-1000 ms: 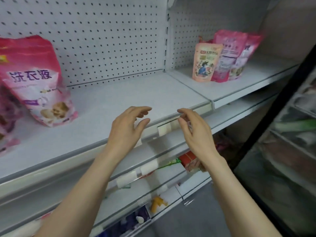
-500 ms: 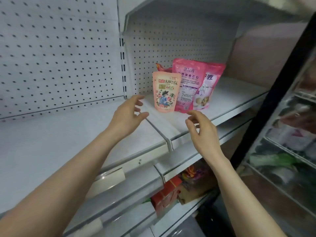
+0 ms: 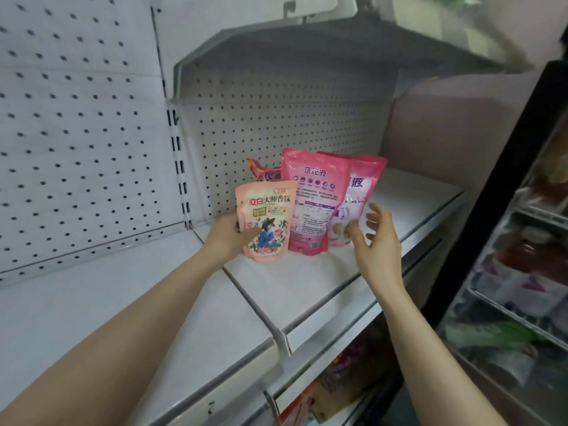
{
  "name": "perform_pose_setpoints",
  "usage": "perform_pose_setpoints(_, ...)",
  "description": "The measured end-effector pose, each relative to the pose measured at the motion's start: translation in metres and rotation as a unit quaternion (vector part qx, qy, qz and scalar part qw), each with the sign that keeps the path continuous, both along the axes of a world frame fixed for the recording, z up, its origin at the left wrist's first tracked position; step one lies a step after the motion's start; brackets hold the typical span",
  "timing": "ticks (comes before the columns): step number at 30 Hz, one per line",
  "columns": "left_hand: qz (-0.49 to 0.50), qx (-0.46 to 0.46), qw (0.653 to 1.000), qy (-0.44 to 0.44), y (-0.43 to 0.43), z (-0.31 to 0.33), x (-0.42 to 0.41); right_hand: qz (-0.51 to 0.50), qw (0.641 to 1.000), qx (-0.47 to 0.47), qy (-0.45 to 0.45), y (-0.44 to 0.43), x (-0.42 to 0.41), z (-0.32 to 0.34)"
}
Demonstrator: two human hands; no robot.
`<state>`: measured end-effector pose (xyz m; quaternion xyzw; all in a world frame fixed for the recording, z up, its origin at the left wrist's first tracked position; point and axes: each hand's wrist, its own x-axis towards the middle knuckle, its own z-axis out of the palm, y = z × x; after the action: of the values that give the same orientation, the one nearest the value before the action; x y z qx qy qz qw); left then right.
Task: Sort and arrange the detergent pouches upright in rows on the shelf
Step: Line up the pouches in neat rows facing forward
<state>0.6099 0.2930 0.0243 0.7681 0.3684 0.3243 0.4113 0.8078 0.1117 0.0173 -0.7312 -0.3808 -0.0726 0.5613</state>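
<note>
A small peach pouch (image 3: 266,221) stands at the front of a cluster on the right shelf section (image 3: 295,281). My left hand (image 3: 226,238) grips its left edge, thumb across the front. Behind it a tall pink pouch (image 3: 313,204) stands upright with its back label facing me. A second pink pouch (image 3: 359,192) leans behind that one to the right. A red-orange pouch (image 3: 261,170) peeks out at the back left, mostly hidden. My right hand (image 3: 375,238) hovers open by the right pink pouch, fingers spread, holding nothing.
The white shelf to the left (image 3: 92,309) is bare, with pegboard (image 3: 76,133) behind. A raised divider (image 3: 281,338) separates the two sections. A shelf above overhangs the pouches. Lower shelves hold coloured packages (image 3: 332,392). A black-framed glass cabinet (image 3: 504,241) stands at the right.
The view has swung right and closer to the pouch cluster. My left hand reached forward and took hold of the peach pouch. My right hand rose beside the right pink pouch.
</note>
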Motion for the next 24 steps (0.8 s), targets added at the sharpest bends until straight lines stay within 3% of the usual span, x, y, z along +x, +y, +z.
perform_pose_setpoints(6, -0.025, -0.042, 0.998, -0.046, -0.008, -0.003, -0.018, -0.029, 0.992, -0.021, 0.120, 0.034, 0.073, 0.000)
perform_pose_setpoints(12, -0.024, -0.081, 0.994, -0.071, -0.029, -0.006, -0.006, 0.101, 0.980, -0.068, 0.158, 0.057, 0.118, 0.005)
perform_pose_setpoints(19, 0.040, -0.127, 0.983, -0.129, -0.063, -0.013, 0.017, 0.037, 0.988, -0.019, 0.150, 0.043, 0.149, -0.014)
perform_pose_setpoints(24, 0.096, -0.122, 0.967, -0.201, -0.092, -0.015, 0.037, 0.109, 0.976, 0.034, 0.185, 0.027, 0.155, -0.019)
